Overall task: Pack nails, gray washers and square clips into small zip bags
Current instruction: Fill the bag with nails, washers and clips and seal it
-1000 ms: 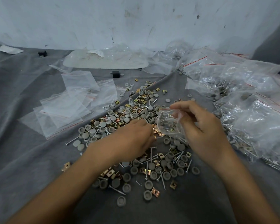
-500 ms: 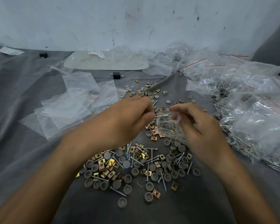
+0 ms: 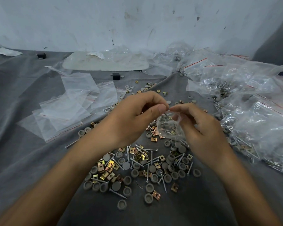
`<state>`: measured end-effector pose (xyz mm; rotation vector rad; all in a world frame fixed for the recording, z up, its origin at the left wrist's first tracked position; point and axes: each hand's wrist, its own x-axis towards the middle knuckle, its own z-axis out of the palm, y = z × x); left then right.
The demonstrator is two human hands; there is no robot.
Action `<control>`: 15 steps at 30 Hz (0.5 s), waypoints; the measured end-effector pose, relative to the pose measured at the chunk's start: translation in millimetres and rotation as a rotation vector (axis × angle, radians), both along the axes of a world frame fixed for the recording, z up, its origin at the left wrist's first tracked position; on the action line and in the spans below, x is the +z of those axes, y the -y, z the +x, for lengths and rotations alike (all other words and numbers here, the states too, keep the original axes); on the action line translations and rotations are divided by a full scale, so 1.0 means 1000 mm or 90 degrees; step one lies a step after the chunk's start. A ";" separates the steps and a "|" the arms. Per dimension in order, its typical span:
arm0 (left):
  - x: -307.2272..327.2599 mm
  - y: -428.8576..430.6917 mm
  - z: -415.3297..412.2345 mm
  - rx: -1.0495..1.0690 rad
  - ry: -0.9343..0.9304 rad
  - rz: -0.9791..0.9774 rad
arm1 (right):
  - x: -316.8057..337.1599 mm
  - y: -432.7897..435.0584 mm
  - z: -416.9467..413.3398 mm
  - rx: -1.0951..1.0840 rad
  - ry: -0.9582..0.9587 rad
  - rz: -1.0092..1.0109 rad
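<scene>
Your left hand [image 3: 134, 118] was curled, thumb and forefinger pinching a thin silver nail [image 3: 165, 114] at the mouth of the small clear plastic zip bag [image 3: 168, 128]. Your right hand [image 3: 201, 126] pinched that bag's rim above the loose round gray washers [image 3: 149, 187] and brass square clips [image 3: 156, 194].

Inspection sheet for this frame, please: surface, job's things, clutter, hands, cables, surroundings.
Surface: wrinkled gray cloth.
Job's things: heap of nails, gray washers and square clips; empty zip bags at left; partly filled small zip bag.
Clutter: filled bags piled at right; black block; flat white panel.
Hands: left hand pinches a nail at the bag's mouth; right hand holds the bag open.
Cables: nothing seen.
Surroundings: scuffed white wall.
</scene>
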<state>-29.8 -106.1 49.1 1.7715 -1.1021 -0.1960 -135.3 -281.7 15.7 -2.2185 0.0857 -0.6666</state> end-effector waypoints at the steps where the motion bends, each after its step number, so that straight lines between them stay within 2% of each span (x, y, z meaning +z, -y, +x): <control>1: -0.001 0.001 -0.001 -0.007 -0.004 0.004 | 0.000 0.000 0.000 0.000 0.001 0.001; 5: -0.009 0.003 -0.003 -0.006 -0.024 0.061 | 0.000 0.003 0.000 0.005 0.018 0.033; 10: -0.013 0.001 0.006 0.110 0.010 0.024 | 0.003 0.007 0.002 0.014 0.052 0.128; 12: -0.011 0.001 0.006 0.093 0.025 0.030 | 0.008 0.007 0.002 0.034 0.086 0.192; 15: -0.003 0.003 -0.002 0.028 0.027 -0.022 | 0.014 0.005 0.000 0.093 0.104 0.363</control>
